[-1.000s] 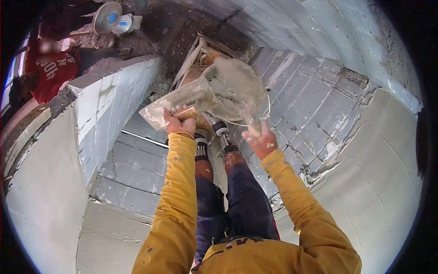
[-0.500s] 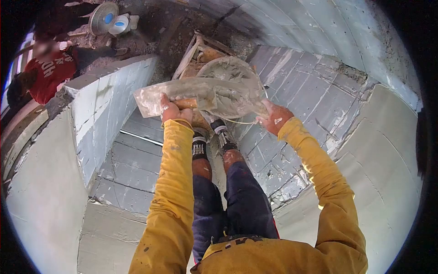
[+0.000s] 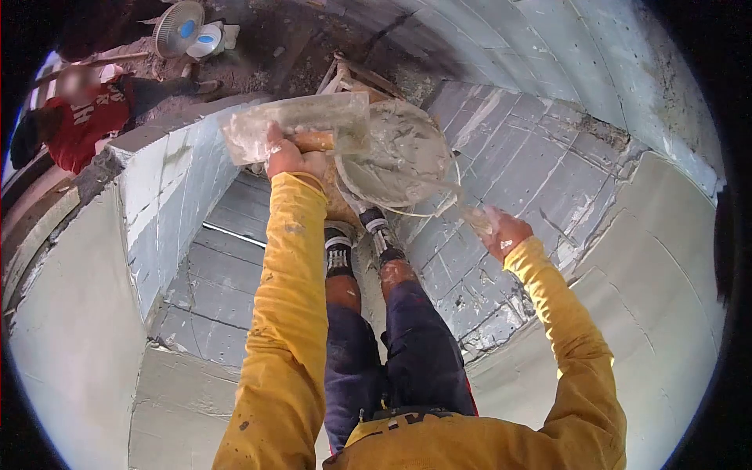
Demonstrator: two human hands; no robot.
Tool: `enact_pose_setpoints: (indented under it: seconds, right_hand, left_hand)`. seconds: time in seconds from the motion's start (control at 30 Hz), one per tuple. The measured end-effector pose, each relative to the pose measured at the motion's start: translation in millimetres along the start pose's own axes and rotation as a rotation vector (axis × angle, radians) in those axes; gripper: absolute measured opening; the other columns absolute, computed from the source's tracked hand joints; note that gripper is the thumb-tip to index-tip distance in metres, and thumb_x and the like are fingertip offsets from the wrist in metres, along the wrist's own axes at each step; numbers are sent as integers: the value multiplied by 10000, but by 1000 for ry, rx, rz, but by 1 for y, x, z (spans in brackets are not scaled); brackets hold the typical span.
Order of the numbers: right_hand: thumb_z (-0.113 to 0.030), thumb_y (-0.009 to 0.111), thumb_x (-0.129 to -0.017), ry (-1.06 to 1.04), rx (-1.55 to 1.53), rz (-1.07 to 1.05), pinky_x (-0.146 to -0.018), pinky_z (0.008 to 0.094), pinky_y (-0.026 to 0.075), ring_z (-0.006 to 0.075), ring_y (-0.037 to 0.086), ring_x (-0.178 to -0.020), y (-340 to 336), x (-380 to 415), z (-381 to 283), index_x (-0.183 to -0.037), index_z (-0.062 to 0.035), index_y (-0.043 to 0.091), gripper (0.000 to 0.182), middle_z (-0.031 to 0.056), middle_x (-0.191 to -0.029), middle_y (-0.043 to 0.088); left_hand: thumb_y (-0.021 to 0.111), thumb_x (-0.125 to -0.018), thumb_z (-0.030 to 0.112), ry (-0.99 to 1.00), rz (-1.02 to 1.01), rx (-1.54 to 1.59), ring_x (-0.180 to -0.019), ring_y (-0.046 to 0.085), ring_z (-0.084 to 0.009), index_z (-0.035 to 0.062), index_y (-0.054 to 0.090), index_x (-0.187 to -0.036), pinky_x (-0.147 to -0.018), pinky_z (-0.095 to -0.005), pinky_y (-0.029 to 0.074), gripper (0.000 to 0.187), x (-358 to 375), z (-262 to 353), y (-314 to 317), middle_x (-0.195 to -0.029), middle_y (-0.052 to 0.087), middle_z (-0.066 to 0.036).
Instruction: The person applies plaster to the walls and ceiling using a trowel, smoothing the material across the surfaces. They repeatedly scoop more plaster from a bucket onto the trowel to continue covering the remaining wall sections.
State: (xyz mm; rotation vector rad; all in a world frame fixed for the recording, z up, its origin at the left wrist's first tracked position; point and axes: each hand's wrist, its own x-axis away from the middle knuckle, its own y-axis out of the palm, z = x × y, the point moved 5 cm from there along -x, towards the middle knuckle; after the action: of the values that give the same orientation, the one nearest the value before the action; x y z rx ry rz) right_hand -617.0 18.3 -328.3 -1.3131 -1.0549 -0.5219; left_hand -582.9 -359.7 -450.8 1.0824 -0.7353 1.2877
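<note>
My left hand (image 3: 291,157) is closed round the wooden handle of a plastering trowel (image 3: 249,135), whose flat rectangular blade is smeared with grey plaster. The blade's right end overlaps the bucket (image 3: 362,193) in this view. Wet grey plaster (image 3: 403,139) fills much of that bucket. On the right, my right hand (image 3: 504,235) grips the plaster-caked handle of a smaller trowel (image 3: 475,221). Its narrow shaft reaches left over the bucket's rim, and its far end blends into the plaster. Plaster spots mark my right hand.
Under the bucket is a wooden stand (image 3: 338,78). Block walls (image 3: 533,157) rise close on the right, and a low block wall (image 3: 176,180) on the left. Beyond it a person in a red shirt (image 3: 86,129) is at the upper left, near a fan (image 3: 178,30).
My left hand has lifted the plastering trowel up and slightly left. My right hand has moved down and right with the smaller trowel, away from the larger blade, uncovering more of the bucket.
</note>
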Motion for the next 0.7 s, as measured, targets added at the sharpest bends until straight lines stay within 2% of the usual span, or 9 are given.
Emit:
enact_pose_setpoints:
  seconds: [0.1,0.23,0.33,0.4,0.47,0.53,0.57,0.63,0.7]
  right_hand:
    - [-283,646,-766,33,-12,174,-765,479,505,390,614,-928,-21,16,-13,-1160,-132,480,453,171,-1039,631]
    - [-254,654,-744,-170,203,453,-793,447,512,367,612,-945,-43,8,-22,-1156,-124,532,449,145,-1015,640]
    - [-236,638,-733,-303,285,425,-869,432,491,341,579,-1045,-52,-4,-21,-1187,-137,539,475,142,-1096,618]
    - [-218,623,-731,-238,301,282,-932,435,456,336,535,-1130,-51,-11,-16,-1236,-151,512,522,149,-1149,593]
    - [-213,616,-737,-237,346,236,-959,439,439,342,527,-1145,-47,-16,-11,-1261,-158,493,542,155,-1160,586]
    - [-210,612,-741,-267,342,209,-989,435,413,347,512,-1163,-44,-16,-7,-1281,-160,471,560,158,-1170,579]
    - [-209,610,-744,-285,339,198,-1005,434,401,350,504,-1172,-43,-18,-7,-1291,-160,459,570,160,-1175,575]
    - [-203,608,-750,-194,254,147,-1011,430,394,353,497,-1180,-49,-23,-19,-1299,-165,449,573,163,-1192,566]
    - [-197,607,-753,-182,222,125,-1006,430,398,356,495,-1181,-52,-29,-22,-1305,-172,442,576,163,-1198,562]
  left_hand:
    - [521,-926,301,1,-12,-89,-873,567,-259,37,492,-1108,-820,-495,494,321,-3,-2,-6,-1014,554,-109]
    - [537,-919,333,63,-28,-454,-845,592,-191,57,565,-1126,-719,-352,510,346,13,3,-11,-973,604,-68]
    - [526,-923,316,116,-89,-781,-847,613,-193,39,565,-1145,-718,-337,517,357,6,9,-20,-977,621,-91]
    - [497,-929,295,122,-128,-980,-857,635,-234,18,514,-1198,-744,-346,528,386,2,10,-22,-1002,615,-108]
    - [484,-935,310,961,-311,-1646,-811,635,-225,13,551,-1143,-721,-344,519,369,-23,19,-34,-950,630,-101]
    - [477,-937,322,1097,-422,-1800,-774,634,-219,8,585,-1083,-707,-346,509,362,-22,13,-32,-901,640,-99]
    - [476,-937,326,793,-429,-1647,-760,632,-218,6,599,-1050,-704,-348,504,361,-33,9,-38,-879,644,-99]
    - [472,-938,339,430,-434,-1473,-743,628,-212,2,617,-999,-704,-351,498,373,-36,-4,-51,-853,648,-101]
    - [460,-943,353,424,-493,-1529,-738,625,-209,0,622,-973,-705,-352,495,390,-24,-15,-58,-843,649,-102]
